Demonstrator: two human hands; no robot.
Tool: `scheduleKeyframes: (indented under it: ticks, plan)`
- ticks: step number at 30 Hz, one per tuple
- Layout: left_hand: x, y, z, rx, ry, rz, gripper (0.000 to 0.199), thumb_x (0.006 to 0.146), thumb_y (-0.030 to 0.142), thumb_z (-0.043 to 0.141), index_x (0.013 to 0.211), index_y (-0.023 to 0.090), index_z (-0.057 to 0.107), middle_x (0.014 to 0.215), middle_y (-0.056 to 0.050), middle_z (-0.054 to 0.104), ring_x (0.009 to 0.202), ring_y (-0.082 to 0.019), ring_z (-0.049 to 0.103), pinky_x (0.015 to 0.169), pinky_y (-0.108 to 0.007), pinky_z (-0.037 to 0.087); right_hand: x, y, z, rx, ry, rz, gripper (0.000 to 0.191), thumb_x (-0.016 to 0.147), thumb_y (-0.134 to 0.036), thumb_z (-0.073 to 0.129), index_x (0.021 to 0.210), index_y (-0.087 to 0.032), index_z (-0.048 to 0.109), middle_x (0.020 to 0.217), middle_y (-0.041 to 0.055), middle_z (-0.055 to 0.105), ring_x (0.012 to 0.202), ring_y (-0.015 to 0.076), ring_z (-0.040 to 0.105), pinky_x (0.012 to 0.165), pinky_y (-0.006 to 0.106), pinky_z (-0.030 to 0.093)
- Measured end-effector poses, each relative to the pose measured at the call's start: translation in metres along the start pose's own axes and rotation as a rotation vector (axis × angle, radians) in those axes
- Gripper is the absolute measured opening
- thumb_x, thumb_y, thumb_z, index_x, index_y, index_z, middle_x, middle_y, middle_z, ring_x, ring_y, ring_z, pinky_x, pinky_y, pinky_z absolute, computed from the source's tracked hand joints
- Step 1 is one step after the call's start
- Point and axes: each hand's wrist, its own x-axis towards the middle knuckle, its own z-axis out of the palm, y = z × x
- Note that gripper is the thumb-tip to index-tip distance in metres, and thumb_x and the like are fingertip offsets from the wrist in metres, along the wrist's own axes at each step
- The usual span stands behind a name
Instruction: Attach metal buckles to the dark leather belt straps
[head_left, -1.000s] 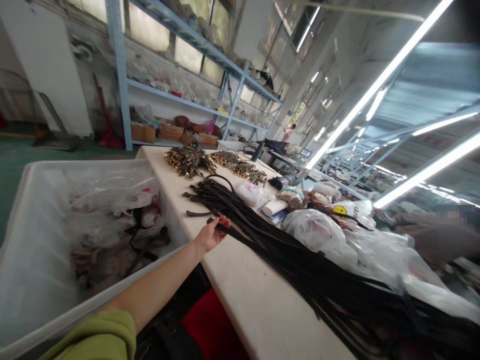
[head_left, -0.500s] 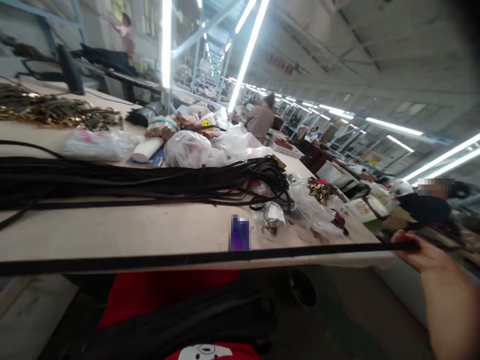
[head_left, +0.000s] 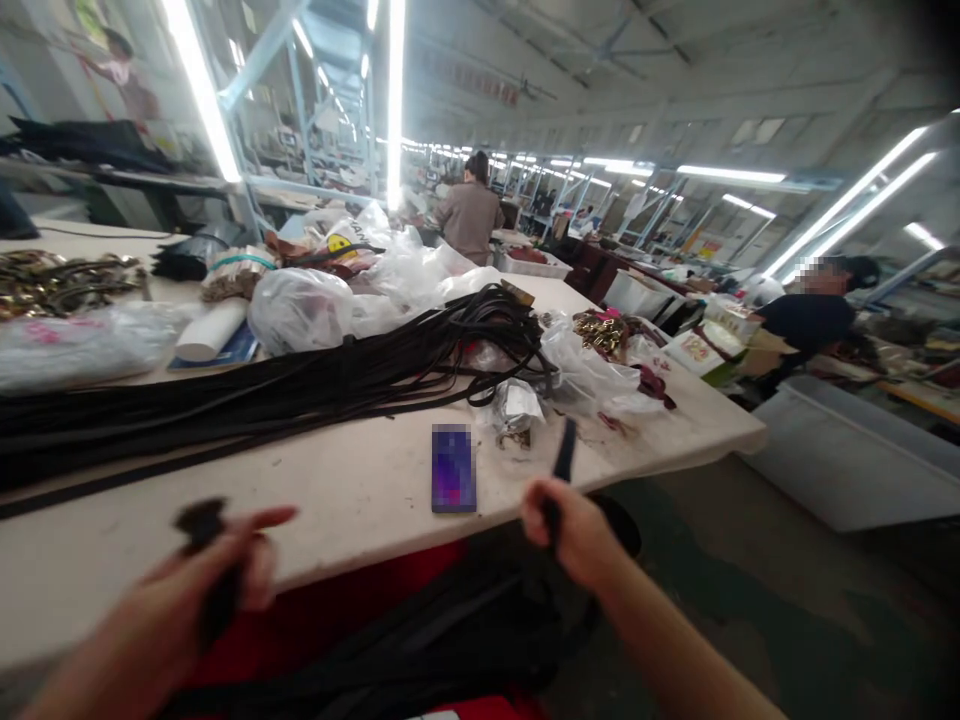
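My left hand [head_left: 217,570], blurred at lower left, is closed on a dark strap end [head_left: 201,520], its index finger pointing right. At the table's front edge my right hand [head_left: 562,530] grips a black strap [head_left: 565,450] whose short end sticks up above the fist. Behind both hands, a long bundle of black straps [head_left: 300,395] lies across the table. Between the hands a phone with a purple screen [head_left: 453,470] rests near the edge. More dark straps [head_left: 450,620] are below the edge, over something red.
On the table [head_left: 337,510] stand plastic bags [head_left: 300,305], a white roll [head_left: 206,332], metal hardware [head_left: 67,280] and gold chain pieces [head_left: 600,332]. A grey bin [head_left: 847,450] is on the right. One person [head_left: 471,215] is behind the table, another [head_left: 814,315] at right.
My left hand has come into view. My right hand has moved left and inward, and the strap that stretched across the view no longer does. The view has turned right.
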Motion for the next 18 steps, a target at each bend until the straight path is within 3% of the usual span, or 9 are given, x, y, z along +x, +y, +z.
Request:
scheduleKeyframes:
  ticks: [2, 4, 6, 8, 9, 11, 14, 16, 18]
  plan:
    - [-0.001, -0.006, 0.032, -0.050, -0.138, -0.125, 0.051, 0.068, 0.046, 0.068, 0.108, 0.016, 0.059, 0.088, -0.007, 0.066, 0.085, -0.023, 0.060, 0.080, -0.034, 0.048, -0.001, 0.040, 0.060, -0.264, -0.326, 0.109, 0.033, 0.083, -0.033, 0.038, 0.067, -0.014, 0.059, 0.051, -0.0009, 0.048, 0.047, 0.0082, 0.043, 0.047, 0.021, 0.034]
    - [0.001, -0.016, 0.062, -0.069, -0.227, -0.205, 0.056, 0.067, 0.046, 0.069, 0.114, 0.017, 0.056, 0.085, -0.006, 0.066, 0.085, -0.022, 0.060, 0.078, -0.031, 0.048, -0.003, 0.071, 0.098, -0.375, -0.548, 0.253, 0.034, 0.083, -0.030, 0.034, 0.066, -0.013, 0.059, 0.051, -0.0008, 0.048, 0.047, 0.0088, 0.045, 0.047, 0.020, 0.036]
    - [0.004, -0.025, 0.078, -0.023, -0.226, -0.192, 0.056, 0.070, 0.047, 0.066, 0.116, 0.018, 0.054, 0.072, -0.003, 0.063, 0.070, -0.019, 0.059, 0.064, -0.028, 0.048, -0.001, 0.082, 0.109, -0.474, -0.756, 0.260, 0.035, 0.084, -0.031, 0.031, 0.077, -0.013, 0.061, 0.057, -0.0006, 0.051, 0.052, 0.0099, 0.050, 0.050, 0.020, 0.039]
    - [0.007, -0.032, 0.076, 0.037, -0.205, -0.160, 0.054, 0.068, 0.050, 0.066, 0.111, 0.017, 0.057, 0.057, 0.001, 0.054, 0.053, -0.015, 0.052, 0.050, -0.026, 0.043, 0.009, 0.072, 0.095, -0.646, -0.942, 0.132, 0.033, 0.082, -0.038, 0.042, 0.098, -0.016, 0.061, 0.072, -0.0004, 0.059, 0.065, 0.0114, 0.055, 0.058, 0.019, 0.042]
    - [0.009, -0.033, 0.071, 0.048, -0.192, -0.148, 0.052, 0.067, 0.050, 0.067, 0.106, 0.017, 0.059, 0.051, 0.003, 0.050, 0.047, -0.014, 0.047, 0.046, -0.025, 0.040, 0.016, 0.062, 0.081, -0.766, -0.955, 0.052, 0.036, 0.079, -0.041, 0.050, 0.106, -0.020, 0.058, 0.080, -0.0017, 0.062, 0.070, 0.0116, 0.057, 0.062, 0.018, 0.043]
    - [0.012, -0.033, 0.059, 0.047, -0.161, -0.133, 0.049, 0.065, 0.050, 0.068, 0.100, 0.017, 0.060, 0.045, 0.005, 0.042, 0.041, -0.011, 0.039, 0.042, -0.024, 0.035, 0.038, 0.039, 0.045, -1.030, -0.746, -0.058, 0.038, 0.075, -0.041, 0.058, 0.109, -0.026, 0.058, 0.091, -0.0048, 0.064, 0.078, 0.0107, 0.058, 0.067, 0.016, 0.042]
    - [0.013, -0.028, 0.054, 0.040, -0.154, -0.139, 0.047, 0.064, 0.052, 0.068, 0.094, 0.018, 0.060, 0.042, 0.007, 0.034, 0.036, -0.008, 0.029, 0.039, -0.023, 0.029, 0.084, 0.018, -0.012, -1.297, -0.216, -0.086, 0.026, 0.086, -0.025, 0.040, 0.100, -0.020, 0.061, 0.097, 0.0023, 0.064, 0.089, 0.0137, 0.058, 0.077, 0.020, 0.041]
    - [0.012, -0.024, 0.061, 0.067, -0.184, -0.172, 0.048, 0.063, 0.055, 0.068, 0.091, 0.017, 0.059, 0.041, 0.008, 0.033, 0.036, -0.007, 0.027, 0.039, -0.023, 0.027, 0.118, 0.019, -0.040, -1.390, -0.022, -0.078, 0.033, 0.086, -0.016, 0.032, 0.105, -0.012, 0.058, 0.108, 0.0127, 0.059, 0.099, 0.0200, 0.054, 0.084, 0.028, 0.039]
    - [0.009, -0.021, 0.071, 0.095, -0.213, -0.193, 0.050, 0.062, 0.057, 0.068, 0.089, 0.016, 0.057, 0.040, 0.008, 0.034, 0.036, -0.007, 0.028, 0.040, -0.023, 0.026, 0.148, 0.028, -0.055, -1.461, 0.088, -0.078, 0.034, 0.085, -0.014, 0.034, 0.111, -0.009, 0.055, 0.116, 0.0178, 0.053, 0.104, 0.0240, 0.051, 0.086, 0.032, 0.038]
